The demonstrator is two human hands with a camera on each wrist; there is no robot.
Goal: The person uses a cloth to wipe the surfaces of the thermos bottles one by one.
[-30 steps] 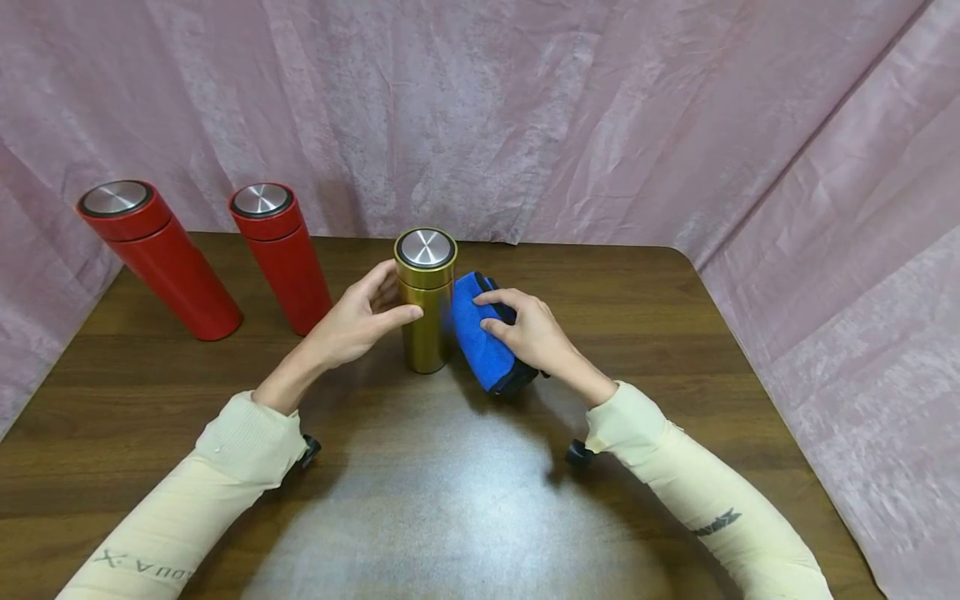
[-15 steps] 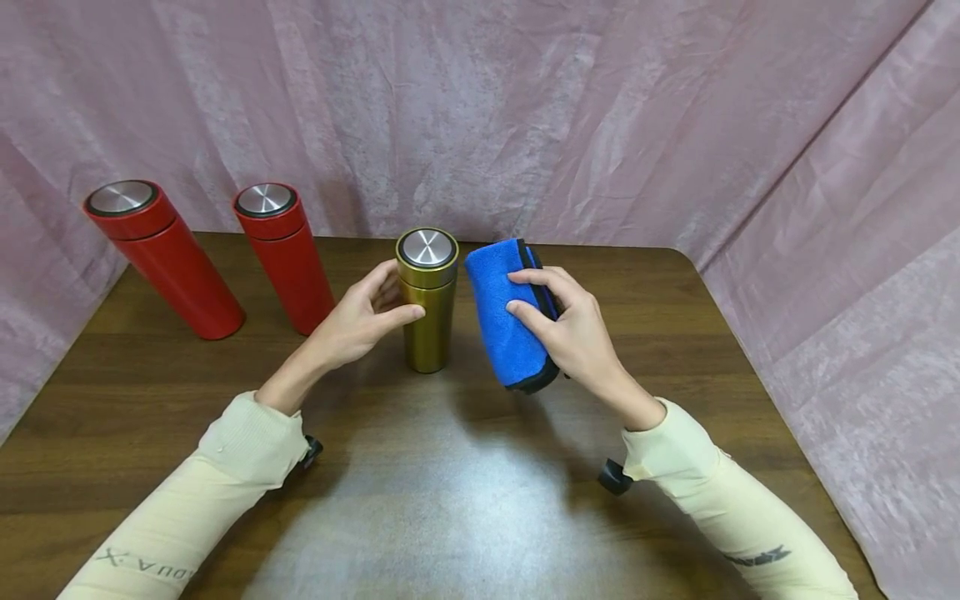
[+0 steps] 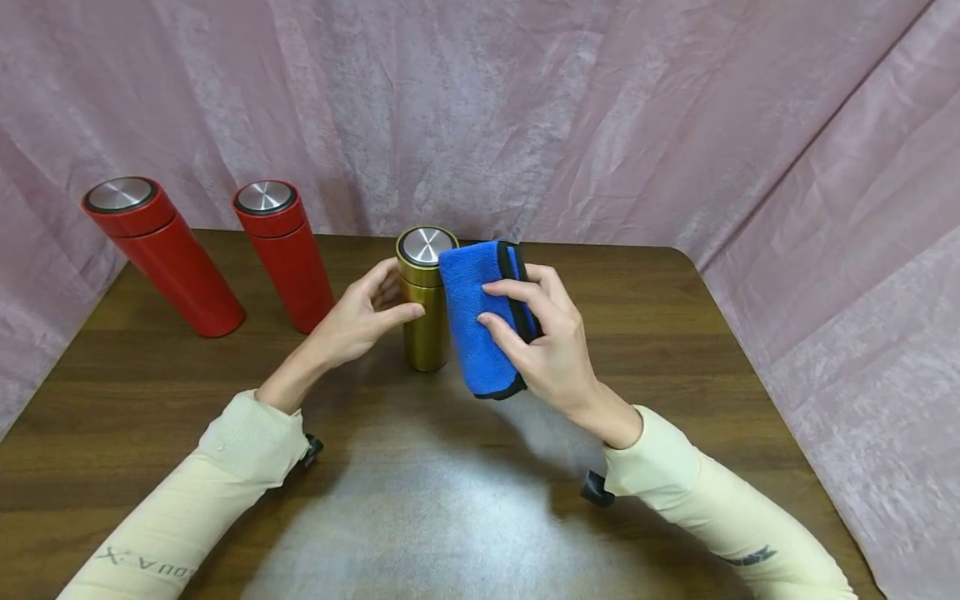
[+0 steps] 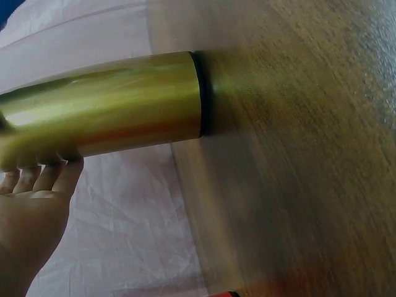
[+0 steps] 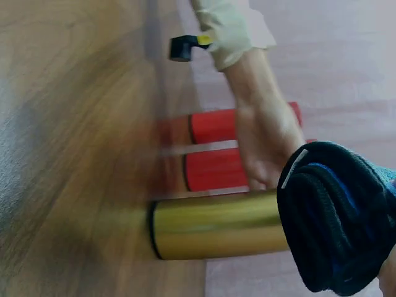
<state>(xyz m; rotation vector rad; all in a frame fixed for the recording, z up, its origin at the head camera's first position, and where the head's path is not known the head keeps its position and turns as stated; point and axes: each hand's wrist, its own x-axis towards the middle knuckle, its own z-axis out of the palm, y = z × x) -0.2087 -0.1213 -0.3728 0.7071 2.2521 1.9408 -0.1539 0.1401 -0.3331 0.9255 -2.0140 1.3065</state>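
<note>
A gold thermos [image 3: 424,333] with a brushed metal lid stands upright on the table [image 3: 420,467]. My left hand [image 3: 360,321] grips its left side, thumb in front and fingers behind; the left wrist view has the fingertips along the gold wall. In my right hand [image 3: 551,346] is a folded blue cloth [image 3: 476,321] with black edging, pinched between thumb and fingers above the table. The cloth overlaps the thermos's right side in the head view. Seen by the right wrist camera, the cloth's rolled folds [image 5: 328,216] lie in front of the thermos's upper part.
Two red thermoses stand at the left: a large one [image 3: 176,267] farther out and a slimmer one [image 3: 288,267] nearer the left hand. Behind the table hangs a pink curtain [image 3: 480,125], which also runs along the right side. Each wrist carries a small black camera.
My right hand first lifted the cloth up and right, away from the gold thermos, then brought it back left against its side in view. The left hand has stayed on the thermos.
</note>
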